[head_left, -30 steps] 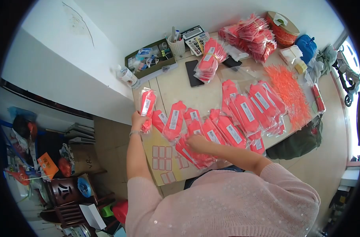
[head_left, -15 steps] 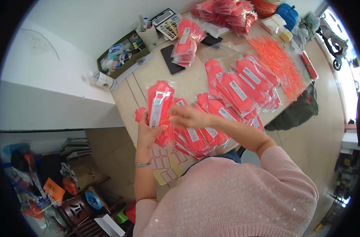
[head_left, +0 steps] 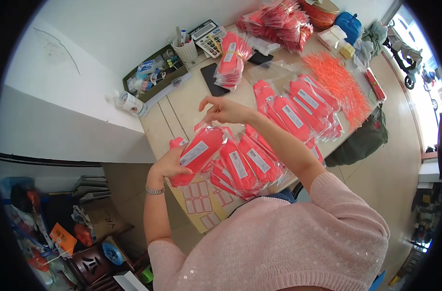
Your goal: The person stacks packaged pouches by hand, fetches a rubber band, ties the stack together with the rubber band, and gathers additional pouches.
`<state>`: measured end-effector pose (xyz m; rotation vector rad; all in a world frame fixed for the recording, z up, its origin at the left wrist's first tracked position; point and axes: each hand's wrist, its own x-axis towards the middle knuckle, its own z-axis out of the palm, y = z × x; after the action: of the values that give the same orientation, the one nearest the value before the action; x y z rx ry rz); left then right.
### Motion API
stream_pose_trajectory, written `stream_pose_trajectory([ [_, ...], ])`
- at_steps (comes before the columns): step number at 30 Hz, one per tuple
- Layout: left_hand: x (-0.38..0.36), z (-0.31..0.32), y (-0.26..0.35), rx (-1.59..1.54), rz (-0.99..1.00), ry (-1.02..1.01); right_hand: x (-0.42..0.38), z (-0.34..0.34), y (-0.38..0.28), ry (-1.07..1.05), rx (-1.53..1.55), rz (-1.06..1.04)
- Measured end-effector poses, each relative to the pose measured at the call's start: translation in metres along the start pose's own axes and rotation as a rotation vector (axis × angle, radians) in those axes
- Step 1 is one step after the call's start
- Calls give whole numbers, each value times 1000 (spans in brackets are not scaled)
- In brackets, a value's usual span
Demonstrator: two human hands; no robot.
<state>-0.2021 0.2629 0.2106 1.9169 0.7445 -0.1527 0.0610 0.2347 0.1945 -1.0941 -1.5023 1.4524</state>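
Note:
My left hand (head_left: 168, 164) is closed around the lower left side of a pink packet (head_left: 201, 148) in clear plastic, with a white barcode label facing up. The packet is tilted to the right at its upper end. My right hand (head_left: 226, 110) is at that upper end, its bent fingertips closed on the plastic edge and the index finger raised. Just right of the held packet lie several similar labelled pink packets (head_left: 238, 165). Below my left hand, a yellow sheet of red-bordered stickers (head_left: 197, 202) lies at the table edge.
More pink packets (head_left: 293, 111) lie on the right, beside a heap of orange-red strips (head_left: 339, 87). A banded bundle (head_left: 230, 58), a black phone (head_left: 213, 80), a calculator (head_left: 208, 39), a pen cup (head_left: 186, 51) and an organizer tray (head_left: 155, 72) stand toward the back.
My right hand has moved from the packet's right side up to its top end. The packet, upright before, is now tilted to the right, and my left hand is lower and further left.

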Motion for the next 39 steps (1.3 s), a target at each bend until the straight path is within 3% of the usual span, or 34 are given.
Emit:
stream_pose_trajectory([
  [3, -9, -6, -10, -57, -9, -27, 19, -17, 28, 228, 346, -98],
  [4, -11, -2, -11, -58, 11, -43, 33, -26, 48, 601, 431, -35],
  [7, -5, 11, -10, -117, 26, -38, 50, -32, 73, 686, 467, 133],
  [8, -1, 12, -11, -170, 2, 7, 56, -23, 79, 655, 338, 273],
  [11, 7, 10, -20, -94, -74, -1, 81, -34, 141, 580, -1108, 34],
  [12, 11, 5, -23, -27, -98, -24, 82, -33, 146, 576, -1304, 55],
  [15, 19, 3, -34, 94, -143, -200, 59, -10, 62, 452, -1200, -174],
  [17, 26, 1, -33, 181, -98, -232, 37, 12, 45, -277, -543, -233],
  [19, 26, -3, -20, 90, -22, -212, 10, 33, 14, -692, -557, 93],
  [20, 19, -11, -8, -49, 24, -174, -1, 37, 20, -627, -458, 106],
  [22, -11, -27, 13, -220, 27, 314, -26, 45, 37, -489, -261, 127],
  [25, -50, 20, 3, -1022, 498, 952, -66, 83, 43, -180, 415, 236],
  [26, -54, 46, -7, -1056, 505, 854, -73, 101, 43, -149, 586, 344],
  [28, -42, 130, -39, -1124, 513, 669, -83, 144, 43, -183, 873, 373],
  [29, -38, 157, -41, -1157, 516, 580, -87, 165, 46, -173, 888, 394],
  [32, -52, 179, -7, -1348, 496, 698, -102, 198, 48, -141, 937, 412],
  [35, -70, 191, -10, -1469, 427, 733, -110, 199, 57, -139, 603, 481],
  [38, -82, 187, -40, -1548, 396, 684, -100, 210, 86, -177, 154, 398],
  [39, -84, 182, -44, -1558, 386, 692, -94, 204, 84, -100, -104, 305],
])
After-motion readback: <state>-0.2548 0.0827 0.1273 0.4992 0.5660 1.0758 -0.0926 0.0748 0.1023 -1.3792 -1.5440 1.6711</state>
